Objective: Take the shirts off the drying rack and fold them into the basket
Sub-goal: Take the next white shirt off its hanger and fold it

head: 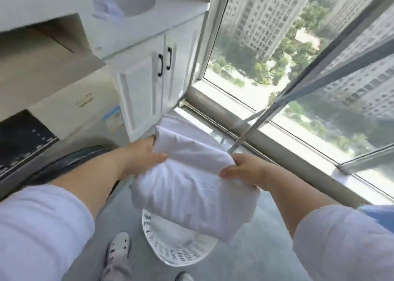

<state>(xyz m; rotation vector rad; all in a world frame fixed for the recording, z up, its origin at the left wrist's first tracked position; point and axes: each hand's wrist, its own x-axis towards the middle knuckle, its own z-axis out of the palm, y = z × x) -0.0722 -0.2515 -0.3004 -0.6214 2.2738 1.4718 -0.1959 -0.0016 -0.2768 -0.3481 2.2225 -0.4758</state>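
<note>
A folded white shirt (191, 178) hangs between both hands at the middle of the view. My left hand (145, 152) grips its upper left edge, thumb on top. My right hand (245, 169) pinches its right edge. Directly below the shirt, on the grey floor, stands a white perforated laundry basket (166, 253), its top mostly hidden by the shirt. Metal bars of the drying rack (309, 86) slant across the window on the right. Another pale garment (106, 3) hangs blurred at the top left.
A washing machine (32, 144) stands at the left, with a white cabinet (149, 78) with black handles and a sink behind it. A large floor-level window (277, 46) fills the right. My shoes (118, 248) are beside the basket.
</note>
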